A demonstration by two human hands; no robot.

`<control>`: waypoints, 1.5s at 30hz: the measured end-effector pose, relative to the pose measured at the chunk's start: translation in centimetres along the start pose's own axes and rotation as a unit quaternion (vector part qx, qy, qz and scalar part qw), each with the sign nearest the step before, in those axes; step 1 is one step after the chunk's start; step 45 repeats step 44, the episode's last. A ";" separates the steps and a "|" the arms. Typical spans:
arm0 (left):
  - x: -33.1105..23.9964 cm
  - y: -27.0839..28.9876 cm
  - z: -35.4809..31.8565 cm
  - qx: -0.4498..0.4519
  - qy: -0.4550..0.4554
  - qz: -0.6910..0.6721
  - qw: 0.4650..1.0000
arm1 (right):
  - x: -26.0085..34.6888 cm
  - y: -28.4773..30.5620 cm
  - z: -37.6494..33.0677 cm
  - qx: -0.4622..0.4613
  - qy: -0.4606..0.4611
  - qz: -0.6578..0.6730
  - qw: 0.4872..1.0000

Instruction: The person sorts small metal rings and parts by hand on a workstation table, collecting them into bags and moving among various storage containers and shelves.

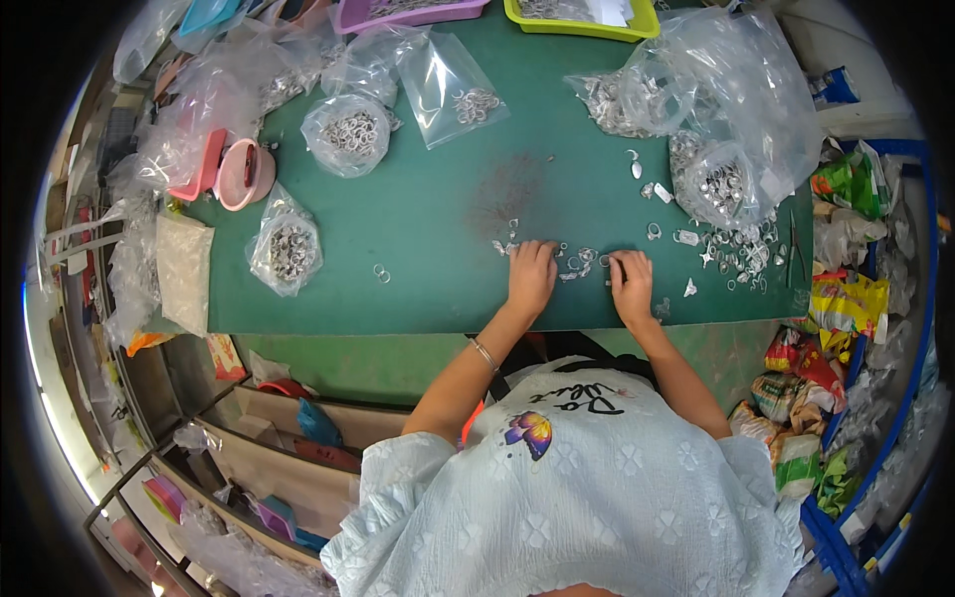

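My left hand [532,276] rests on the green table near its front edge, fingers reaching forward and down beside a few small silvery pieces [510,236]. To its right, my right hand [633,284] is closed, with thumb and fingertips at a silver ring [605,261]. Between the hands lies a small cluster of silver rings [577,265]. A loose pile of silvery rings and charms [741,256] spreads farther right. Two thin rings [382,273] lie apart on the left. The fingertips partly hide what they touch.
Clear bags of rings stand at left [288,249], back left [350,134] and right [721,184]. A flat bag [453,90] lies at the back. A pink cup [245,174] is near the left edge; tweezers [793,249] lie far right. Purple [408,16] and yellow-green trays [582,28] line the back.
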State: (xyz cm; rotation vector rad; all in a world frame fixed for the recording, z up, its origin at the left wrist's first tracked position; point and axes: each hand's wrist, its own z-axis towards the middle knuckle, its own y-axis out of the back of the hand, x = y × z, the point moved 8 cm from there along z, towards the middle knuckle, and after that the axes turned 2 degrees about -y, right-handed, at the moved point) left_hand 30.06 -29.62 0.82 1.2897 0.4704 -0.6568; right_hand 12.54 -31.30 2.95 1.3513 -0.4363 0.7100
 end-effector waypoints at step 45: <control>15.8 14.6 -9.9 -0.084 0.168 -0.069 0.980 | 3.3 -20.6 -0.6 0.099 0.202 -0.336 0.914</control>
